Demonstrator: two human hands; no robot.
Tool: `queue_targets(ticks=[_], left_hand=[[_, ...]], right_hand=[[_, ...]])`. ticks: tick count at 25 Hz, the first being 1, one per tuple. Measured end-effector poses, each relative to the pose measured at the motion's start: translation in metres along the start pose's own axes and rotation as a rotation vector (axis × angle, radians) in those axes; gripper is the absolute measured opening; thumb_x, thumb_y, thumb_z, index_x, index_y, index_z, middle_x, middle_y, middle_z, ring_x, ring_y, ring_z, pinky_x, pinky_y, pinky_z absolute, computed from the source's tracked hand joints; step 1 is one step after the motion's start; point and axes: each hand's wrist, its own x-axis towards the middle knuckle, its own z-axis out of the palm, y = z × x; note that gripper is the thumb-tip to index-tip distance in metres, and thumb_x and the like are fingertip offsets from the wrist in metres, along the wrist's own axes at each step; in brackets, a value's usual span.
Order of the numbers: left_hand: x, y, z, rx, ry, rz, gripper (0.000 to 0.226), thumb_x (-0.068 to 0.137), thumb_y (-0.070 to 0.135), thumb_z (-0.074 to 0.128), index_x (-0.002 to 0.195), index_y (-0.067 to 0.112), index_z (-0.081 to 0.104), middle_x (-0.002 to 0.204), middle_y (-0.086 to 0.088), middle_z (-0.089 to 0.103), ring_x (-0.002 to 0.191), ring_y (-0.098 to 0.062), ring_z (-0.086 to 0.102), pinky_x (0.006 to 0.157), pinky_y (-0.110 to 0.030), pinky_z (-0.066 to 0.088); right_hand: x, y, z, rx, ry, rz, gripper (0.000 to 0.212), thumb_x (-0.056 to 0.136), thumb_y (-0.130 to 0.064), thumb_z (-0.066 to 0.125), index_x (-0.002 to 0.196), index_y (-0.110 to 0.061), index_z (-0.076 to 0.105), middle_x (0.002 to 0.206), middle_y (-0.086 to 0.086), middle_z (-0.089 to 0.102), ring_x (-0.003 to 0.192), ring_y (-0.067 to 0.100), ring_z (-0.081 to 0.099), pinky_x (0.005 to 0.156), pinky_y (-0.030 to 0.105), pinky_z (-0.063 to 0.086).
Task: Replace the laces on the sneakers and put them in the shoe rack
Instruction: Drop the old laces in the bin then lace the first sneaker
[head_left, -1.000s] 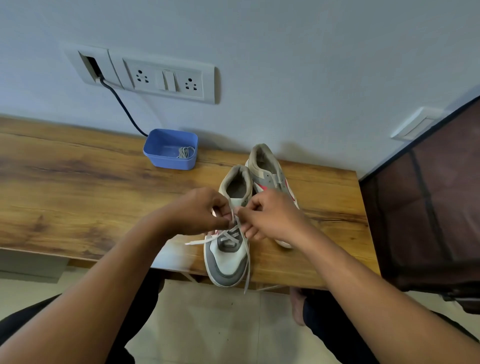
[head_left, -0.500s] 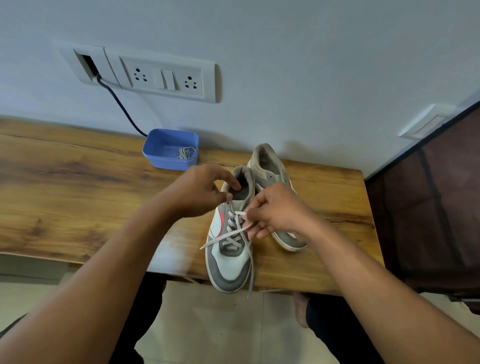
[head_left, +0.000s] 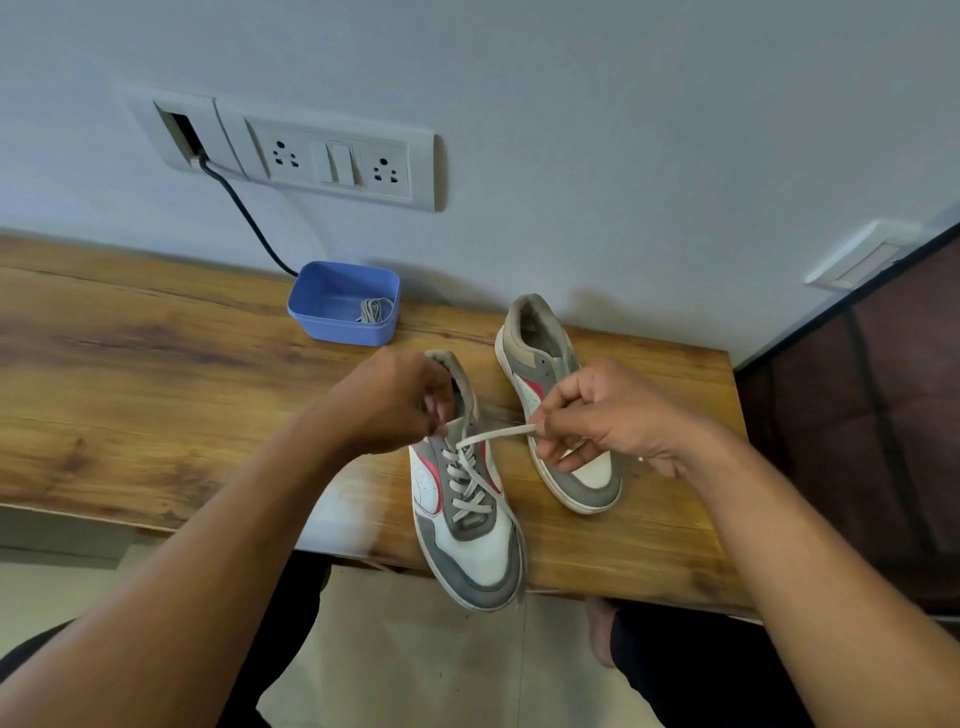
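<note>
- Pulls right hand (head_left: 608, 415) and left hand (head_left: 387, 402) apart from their huddle a moment ago, drawing the lace (head_left: 498, 433) taut over the sneaker (head_left: 470, 540) just in front of the blue tub (head_left: 332, 322), on the tabletop (head_left: 156, 389).
- Pinches one end in the right fingers, the other at the top eyelets in curled left fingers.
- Suggests snugging the last crossings, with no knot tied yet.
- Leaves the second sneaker (head_left: 540, 358), right of the tub, apparently unlaced; forepart partly hidden behind the right hand.
</note>
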Motion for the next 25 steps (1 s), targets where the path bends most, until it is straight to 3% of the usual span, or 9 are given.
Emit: queue_targets(ticks=[2, 4, 7, 10, 14, 19, 22, 25], left_hand=[[-0.003, 0.009, -0.006, -0.242, 0.009, 0.094, 0.007, 0.085, 0.031, 0.081, 0.09, 0.028, 0.078, 0.084, 0.009, 0.075, 0.075, -0.006, 0.067, 0.066, -0.024, 0.052], [-0.005, 0.017, -0.009, -0.397, -0.069, 0.133, 0.011, 0.087, 0.03, 0.08, 0.094, 0.022, 0.079, 0.084, 0.003, 0.077, 0.075, -0.013, 0.071, 0.065, -0.022, 0.054], [-0.007, 0.008, -0.012, -0.367, -0.161, 0.07, 0.006, 0.086, 0.019, 0.08, 0.087, 0.013, 0.079, 0.078, -0.002, 0.077, 0.071, -0.022, 0.073, 0.063, -0.024, 0.056], [-0.013, 0.004, -0.014, -0.393, -0.286, 0.031, 0.013, 0.087, 0.027, 0.08, 0.09, 0.014, 0.081, 0.083, -0.002, 0.078, 0.072, -0.029, 0.071, 0.062, -0.028, 0.057], [-0.013, 0.014, -0.012, -0.49, -0.133, 0.052, 0.013, 0.09, 0.019, 0.077, 0.087, 0.007, 0.08, 0.078, -0.008, 0.076, 0.057, -0.011, 0.057, 0.05, -0.02, 0.045], [-0.015, 0.012, -0.006, -0.538, -0.097, 0.015, 0.012, 0.087, 0.021, 0.08, 0.085, 0.01, 0.082, 0.078, -0.011, 0.075, 0.063, -0.014, 0.058, 0.053, -0.019, 0.046], [-0.013, 0.012, -0.005, -0.47, -0.115, 0.025, 0.01, 0.087, 0.024, 0.08, 0.085, 0.015, 0.083, 0.076, -0.007, 0.075, 0.063, -0.014, 0.061, 0.055, -0.019, 0.048], [-0.01, 0.001, -0.01, -0.396, 0.011, -0.023, 0.009, 0.09, 0.024, 0.077, 0.088, 0.017, 0.082, 0.073, 0.004, 0.075, 0.056, 0.003, 0.059, 0.055, -0.01, 0.042]], right_hand=[[0.004, -0.004, 0.015, 0.043, -0.032, -0.067, 0.006, 0.096, -0.006, 0.072, 0.1, -0.001, 0.074, 0.083, 0.012, 0.079, 0.076, 0.021, 0.075, 0.068, 0.033, 0.064], [0.009, -0.007, 0.023, 0.099, -0.005, -0.142, 0.01, 0.094, -0.009, 0.077, 0.101, -0.002, 0.076, 0.084, 0.013, 0.078, 0.073, 0.019, 0.073, 0.066, 0.031, 0.062], [0.013, -0.006, 0.015, 0.157, 0.114, -0.171, 0.012, 0.088, -0.006, 0.082, 0.098, -0.001, 0.078, 0.08, 0.014, 0.076, 0.07, 0.02, 0.071, 0.067, 0.029, 0.064], [0.014, -0.001, 0.015, 0.199, 0.143, -0.137, 0.014, 0.083, -0.002, 0.085, 0.096, 0.001, 0.079, 0.081, 0.015, 0.074, 0.072, 0.02, 0.072, 0.067, 0.028, 0.065], [0.019, -0.01, 0.035, 0.326, 0.121, -0.176, 0.022, 0.083, 0.0, 0.084, 0.104, 0.001, 0.076, 0.081, 0.012, 0.077, 0.073, 0.021, 0.074, 0.067, 0.03, 0.064], [0.03, -0.015, 0.057, 0.719, 0.332, -0.07, 0.046, 0.08, 0.0, 0.087, 0.117, -0.009, 0.061, 0.084, 0.014, 0.078, 0.066, 0.02, 0.073, 0.063, 0.03, 0.062], [0.036, -0.01, 0.067, 0.646, 0.376, -0.144, 0.029, 0.081, -0.002, 0.087, 0.101, -0.008, 0.067, 0.084, 0.014, 0.077, 0.069, 0.021, 0.074, 0.062, 0.031, 0.06], [0.031, -0.008, 0.056, 0.567, 0.375, -0.202, 0.017, 0.082, 0.003, 0.083, 0.097, -0.002, 0.077, 0.083, 0.016, 0.078, 0.072, 0.022, 0.075, 0.061, 0.024, 0.059]])
